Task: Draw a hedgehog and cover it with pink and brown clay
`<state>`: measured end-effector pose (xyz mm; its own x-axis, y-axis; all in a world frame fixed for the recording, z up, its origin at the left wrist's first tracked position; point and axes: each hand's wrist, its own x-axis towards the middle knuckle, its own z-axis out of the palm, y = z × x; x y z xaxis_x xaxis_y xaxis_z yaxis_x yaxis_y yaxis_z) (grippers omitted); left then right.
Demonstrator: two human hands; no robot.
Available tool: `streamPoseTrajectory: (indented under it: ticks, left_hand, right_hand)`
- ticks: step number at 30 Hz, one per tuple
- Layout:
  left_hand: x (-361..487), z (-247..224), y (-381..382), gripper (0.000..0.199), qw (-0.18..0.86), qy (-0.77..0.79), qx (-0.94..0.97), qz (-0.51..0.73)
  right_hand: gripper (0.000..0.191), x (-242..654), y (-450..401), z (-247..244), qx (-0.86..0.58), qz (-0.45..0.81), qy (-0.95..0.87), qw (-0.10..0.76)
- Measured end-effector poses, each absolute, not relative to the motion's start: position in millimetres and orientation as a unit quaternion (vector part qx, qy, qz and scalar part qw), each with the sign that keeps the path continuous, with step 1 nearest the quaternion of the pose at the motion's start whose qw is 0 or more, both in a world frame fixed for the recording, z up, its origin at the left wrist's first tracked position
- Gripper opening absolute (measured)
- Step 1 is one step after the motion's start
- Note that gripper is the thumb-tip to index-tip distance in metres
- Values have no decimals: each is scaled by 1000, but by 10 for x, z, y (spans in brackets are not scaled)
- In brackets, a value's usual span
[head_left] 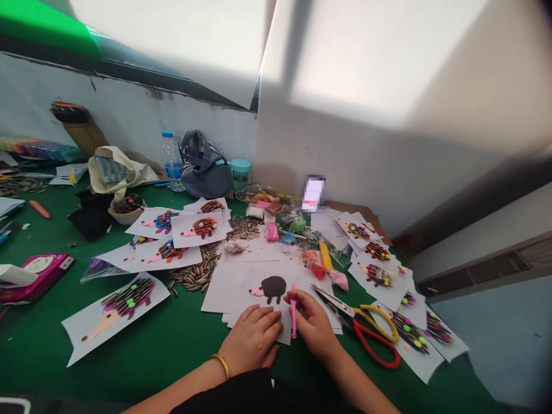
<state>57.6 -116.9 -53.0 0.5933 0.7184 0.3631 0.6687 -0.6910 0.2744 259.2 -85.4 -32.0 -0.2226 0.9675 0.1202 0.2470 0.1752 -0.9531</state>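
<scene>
A clay hedgehog (273,286) with a dark body and pink snout lies on a white paper sheet (219,293) in front of me. Just below it my left hand (252,333) rests on the sheet, fingers stretched out and holding nothing. A thin pink stick, which looks like a clay modelling tool (294,313), is pinched in my right hand (313,325), to the right of the hedgehog. Beside that hand lie scissors (360,313) with one yellow and one red handle, partly opened. The underside of my right hand's grip is hidden.
Striped sunflower seeds (198,270) are heaped left of the sheet. Bagged coloured clay (272,232) lies behind it, near a phone (313,192) against the wall. Seed-covered hedgehog cards (129,313) spread on both sides. A bottle (172,164), a bag (204,169) and a cup (240,172) stand at the back.
</scene>
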Motion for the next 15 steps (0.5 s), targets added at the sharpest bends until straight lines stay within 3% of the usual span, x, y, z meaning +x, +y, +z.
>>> streamPoseTrajectory:
  ticks: [3, 15]
  left_hand:
    - [574, -558, -1152, 37, 51, 385, 892, 233]
    - [581, -543, -1118, 38, 53, 383, 898, 212]
  right_hand:
    - [20, 2528, -869, -304, -478, 394, -676, 400]
    - [17, 2331, -714, -374, -521, 281, -732, 338]
